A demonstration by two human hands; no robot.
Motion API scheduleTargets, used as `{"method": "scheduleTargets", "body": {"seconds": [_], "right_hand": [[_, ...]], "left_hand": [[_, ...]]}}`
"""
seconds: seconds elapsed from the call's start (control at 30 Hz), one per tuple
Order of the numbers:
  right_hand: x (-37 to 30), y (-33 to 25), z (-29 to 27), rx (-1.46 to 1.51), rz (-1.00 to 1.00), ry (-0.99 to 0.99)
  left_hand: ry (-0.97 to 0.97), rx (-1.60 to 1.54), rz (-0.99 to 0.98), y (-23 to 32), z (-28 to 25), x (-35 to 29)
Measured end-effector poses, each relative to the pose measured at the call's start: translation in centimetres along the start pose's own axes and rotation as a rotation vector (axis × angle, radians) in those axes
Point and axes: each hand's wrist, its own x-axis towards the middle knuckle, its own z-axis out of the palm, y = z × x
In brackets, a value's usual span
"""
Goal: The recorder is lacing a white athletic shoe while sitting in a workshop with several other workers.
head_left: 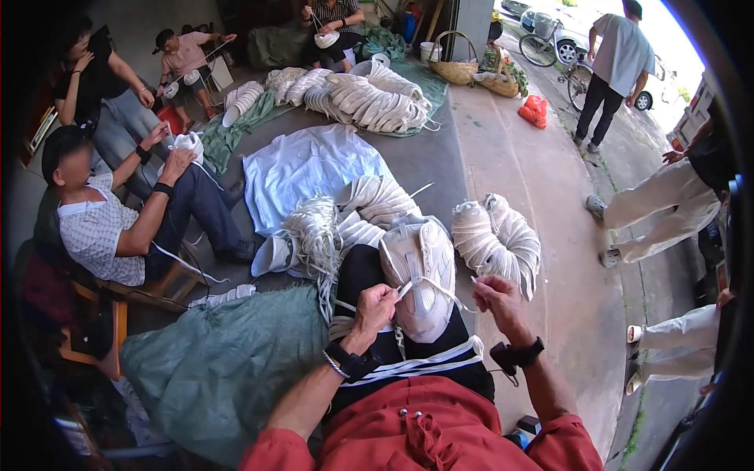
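Observation:
A white sneaker (419,243) rests on my lap, its toe pointing toward me. My left hand (375,311) is closed in a pinch on a white shoelace (428,282) at the left of the toe. This lace crosses the shoe's front toward my right hand (503,301), whose fingertips are pinched together with a bit of white lace showing at them. Loose white laces (428,369) lie across my dark trousers. Just beyond my left hand hangs a thick bundle of white laces (310,231).
Stacked white shoe uppers (496,239) lie right of my knees, with more on a green sheet (377,94) farther off. A green sack (228,365) spreads at left. A seated co-worker (102,212) handles a white shoe. Other people stand at right.

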Motion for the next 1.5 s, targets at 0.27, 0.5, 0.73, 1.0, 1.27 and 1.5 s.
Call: {"method": "scheduleTargets", "body": {"seconds": [0.27,0.5,0.73,1.0,1.27,1.5], "right_hand": [[2.3,0.0,7.4,-0.038,-0.160,-0.042],[1.8,1.7,7.0,-0.328,-0.258,-0.043],[1.4,1.2,7.1,-0.194,-0.177,-0.026],[2.3,1.4,7.1,-0.124,-0.171,-0.005],[2.5,-0.1,7.2,-0.530,-0.369,-0.032],[2.6,-0.8,7.6,-0.551,-0.423,-0.089]], "left_hand": [[0.001,0.114,0.030,-0.7,0.2,0.7],[0.255,0.686,0.437,0.4,1.3,0.6],[0.177,1.070,0.445,3.5,1.9,0.3],[0.184,1.010,0.392,3.0,2.2,0.5],[0.259,0.917,0.399,1.8,2.1,0.7],[0.243,0.893,0.388,1.6,2.0,0.6]]}}
